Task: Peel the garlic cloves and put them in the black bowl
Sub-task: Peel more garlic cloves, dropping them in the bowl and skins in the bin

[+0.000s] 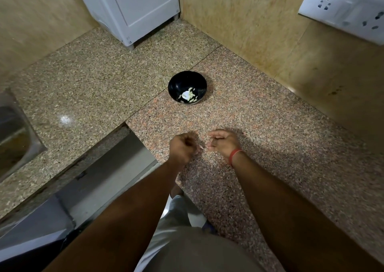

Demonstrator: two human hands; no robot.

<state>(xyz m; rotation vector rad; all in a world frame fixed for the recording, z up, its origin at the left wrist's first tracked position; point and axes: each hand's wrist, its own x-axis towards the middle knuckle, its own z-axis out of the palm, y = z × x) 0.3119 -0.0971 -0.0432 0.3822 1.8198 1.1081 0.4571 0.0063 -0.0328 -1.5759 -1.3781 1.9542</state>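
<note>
— Granite, speckled pink and brown, made up the tabletop [259,126], and the black bowl [187,87] stood on it well ahead of both hands. What was in it?

— Pale pieces lay at the bottom, peeled garlic cloves [188,95] by the look of them, though they were too small to tell clove from skin.

— And the hands?

— The left hand [181,149] was curled into a loose fist, and the right hand [223,140], with a red thread [234,155] at the wrist, was curled too. Between them showed a small pale sliver [201,147], probably a clove or its skin. The left fingers seemed to pinch it; whether the right fingers touched it I could not tell, since the hands were blurred.

— Which way did it point?

— Its long axis seemed to run roughly from one hand toward the other, across the view. Which end was root and which tip was not visible.

— How would you do the peeling well?

— I would hold the clove firmly at one end, lift the skin at the other with a nail, and strip it along the length. Working low over the tabletop would keep a slipped clove within reach, and only the bare clove belonged in the bowl.

— Anything else about?

— A white appliance [133,10] stood in the far corner, a socket plate [342,10] was on the wall, and a steel sink [14,134] lay at the left.
</note>
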